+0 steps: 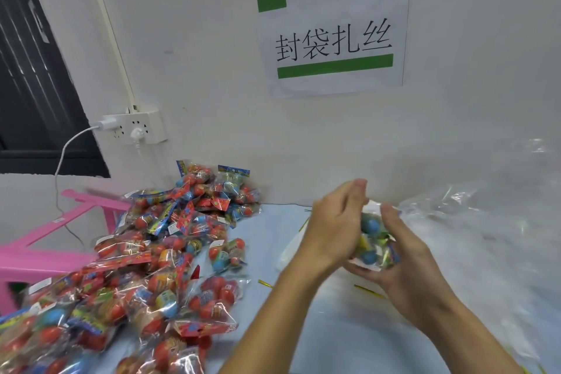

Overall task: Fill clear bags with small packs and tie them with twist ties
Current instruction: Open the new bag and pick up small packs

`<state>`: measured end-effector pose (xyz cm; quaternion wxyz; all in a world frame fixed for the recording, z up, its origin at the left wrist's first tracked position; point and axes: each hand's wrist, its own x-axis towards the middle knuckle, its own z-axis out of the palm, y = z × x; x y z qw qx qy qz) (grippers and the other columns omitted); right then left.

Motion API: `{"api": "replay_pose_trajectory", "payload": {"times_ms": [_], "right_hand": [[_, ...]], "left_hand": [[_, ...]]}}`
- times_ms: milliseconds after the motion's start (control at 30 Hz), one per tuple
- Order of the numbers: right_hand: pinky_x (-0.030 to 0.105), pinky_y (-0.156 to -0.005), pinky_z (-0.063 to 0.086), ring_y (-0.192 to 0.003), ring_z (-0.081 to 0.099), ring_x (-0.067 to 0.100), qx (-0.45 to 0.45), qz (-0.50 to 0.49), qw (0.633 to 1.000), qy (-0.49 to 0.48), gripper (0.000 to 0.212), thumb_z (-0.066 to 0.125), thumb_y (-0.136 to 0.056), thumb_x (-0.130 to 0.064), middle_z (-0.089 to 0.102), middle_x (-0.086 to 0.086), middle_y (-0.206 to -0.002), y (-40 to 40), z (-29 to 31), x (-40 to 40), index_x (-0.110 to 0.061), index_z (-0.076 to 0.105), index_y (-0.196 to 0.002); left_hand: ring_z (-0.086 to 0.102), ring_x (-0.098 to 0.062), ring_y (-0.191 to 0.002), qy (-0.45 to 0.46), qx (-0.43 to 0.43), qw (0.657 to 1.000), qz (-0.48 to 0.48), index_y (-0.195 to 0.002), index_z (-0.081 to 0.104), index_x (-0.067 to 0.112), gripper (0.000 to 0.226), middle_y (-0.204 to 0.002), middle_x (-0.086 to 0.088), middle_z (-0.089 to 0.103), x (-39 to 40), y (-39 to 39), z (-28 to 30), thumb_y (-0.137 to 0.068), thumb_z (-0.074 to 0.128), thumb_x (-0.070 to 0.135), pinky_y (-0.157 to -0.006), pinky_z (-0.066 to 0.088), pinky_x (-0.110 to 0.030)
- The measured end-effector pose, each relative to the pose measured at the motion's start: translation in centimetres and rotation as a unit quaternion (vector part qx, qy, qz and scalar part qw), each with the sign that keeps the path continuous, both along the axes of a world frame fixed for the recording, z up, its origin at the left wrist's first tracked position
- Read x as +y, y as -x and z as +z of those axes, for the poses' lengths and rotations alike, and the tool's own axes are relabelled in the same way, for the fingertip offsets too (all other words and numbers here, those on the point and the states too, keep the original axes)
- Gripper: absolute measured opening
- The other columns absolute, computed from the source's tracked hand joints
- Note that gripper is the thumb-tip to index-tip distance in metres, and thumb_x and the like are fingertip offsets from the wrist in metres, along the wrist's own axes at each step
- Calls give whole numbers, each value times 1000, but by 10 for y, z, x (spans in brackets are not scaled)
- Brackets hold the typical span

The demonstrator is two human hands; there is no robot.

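Right hand [403, 255] cups a clear bag [375, 240] of small packs from below, fingers curled round it. Left hand [331, 228] presses its near side, fingers fairly straight; blurred, so pinch unclear. Pack pile [145, 252] left of the grip, twist ties [368, 291] on counter [303, 328] just below.

We hold both forearms up from the lower edge, hands meeting close together. Our left hand [332, 226] stands upright, fingers straight, thumb raised. Our right hand [403, 255] cups beneath, fingers curled, thumb pointing up beside the left palm.
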<state>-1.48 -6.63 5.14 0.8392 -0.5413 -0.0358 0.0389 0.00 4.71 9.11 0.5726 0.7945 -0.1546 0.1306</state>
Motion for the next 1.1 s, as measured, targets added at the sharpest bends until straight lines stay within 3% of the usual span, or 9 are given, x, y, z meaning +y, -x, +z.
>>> {"api": "replay_pose_trajectory", "payload": {"times_ms": [133, 233, 300, 400, 633, 733, 833, 967, 1100], "right_hand": [[41, -72, 61, -86, 76, 27, 13, -125, 990, 62, 22, 67, -95, -24, 77, 14, -98, -12, -11, -17, -7, 72, -107], [39, -76, 60, -84, 75, 19, 5, -165, 976, 144, 14, 69, -94, -30, 79, 2, -89, -15, -20, -18, -17, 73, -98], [39, -79, 60, -83, 75, 16, -9, -185, 965, 187, 12, 72, -92, -33, 78, -3, -87, -17, -23, -16, -22, 72, -95], [39, -68, 63, -82, 76, 21, -10, -170, 974, 151, 13, 74, -91, -29, 78, 1, -88, -18, -25, -11, -21, 69, -99], [59, -88, 58, -96, 73, 35, -20, -135, 982, 132, 23, 72, -91, -29, 73, 14, -102, -16, -19, -3, -13, 60, -103], [40, -80, 61, -91, 72, 20, -56, -152, 970, 178, 19, 70, -93, -32, 71, 7, -95, -11, -13, 0, -19, 57, -97], [11, -57, 44, -69, 61, -5, -94, -240, 936, 238, 19, 63, -96, -34, 62, -6, -84, -7, -2, -1, -23, 48, -94], [30, -64, 47, -67, 58, 3, -97, -295, 926, 214, 21, 56, -100, -33, 59, -4, -84, -6, 8, -5, -23, 38, -102], [36, -77, 56, -83, 70, 13, -63, -190, 980, 10, 13, 49, -106, -30, 69, 3, -99, -7, 15, -18, -20, 47, -113]], "left_hand": [[68, -22, -101, 170, 39, 983, 55, -104, 66, 15, 18, -103, -8, 71, 4, -4, -7, -104, 48, 18, -82, 59, -33], [59, -25, -110, -153, 41, 947, 279, -113, 60, 13, 23, -117, -7, 65, 54, -25, -20, -92, 52, 8, -86, 47, -32], [42, -35, -130, -422, 178, 827, 326, -135, 41, 13, 46, -142, -14, 45, 94, -32, -33, -90, 52, 14, -100, 39, -43], [33, -40, -139, -530, 313, 719, 322, -150, 26, 8, 57, -153, -19, 30, 132, -29, -52, -98, 47, 22, -110, 33, -49], [61, -32, -97, -471, 160, 802, 331, -96, 56, 4, 13, -108, -16, 61, 139, -29, -33, -88, 47, -2, -74, 49, -40], [52, -28, -74, -369, 120, 867, 311, -69, 46, 9, 25, -84, -14, 59, 110, -31, 2, -92, 55, 10, -58, 38, -34], [58, -30, -76, -239, 28, 923, 299, -69, 55, 3, 24, -76, -12, 63, 67, -23, 29, -90, 62, 14, -59, 40, -33], [63, -21, -84, -78, -105, 967, 218, -72, 56, 13, 16, -82, -4, 65, -7, -1, 26, -83, 67, 11, -68, 48, -30], [65, -18, -87, 30, -165, 981, 97, -78, 53, 14, 18, -84, 1, 65, -62, 10, -2, -90, 64, 7, -78, 53, -40]]}}
